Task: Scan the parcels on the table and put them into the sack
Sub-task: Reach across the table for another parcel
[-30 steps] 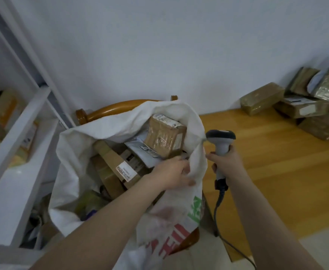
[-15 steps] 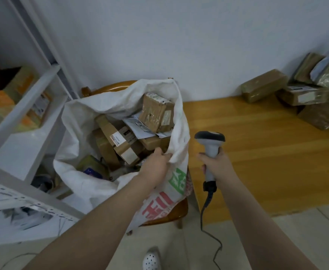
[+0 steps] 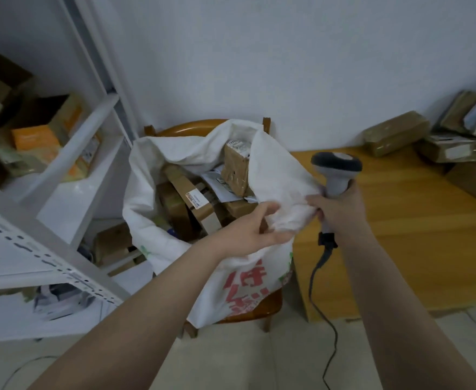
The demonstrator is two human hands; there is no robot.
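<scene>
The white sack (image 3: pixel 152 175) stands open on a wooden chair (image 3: pixel 262 308), filled with boxes (image 3: pixel 235 170). More parcels (image 3: pixel 394 133) lie at the far end of the table (image 3: pixel 414 249). Both forearms reach forward. The left hand (image 3: pixel 248 232) curls round the sack's near rim. The right hand (image 3: pixel 339 211) clenches the upright scanner (image 3: pixel 336 164), its knuckles against the cloth.

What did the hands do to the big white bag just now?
The right hand, holding the scanner, moved over to the sack and now touches its rim. The rim rose, hiding part of the boxes inside. The left hand still grips the rim; the waiting parcels stayed put.
</scene>
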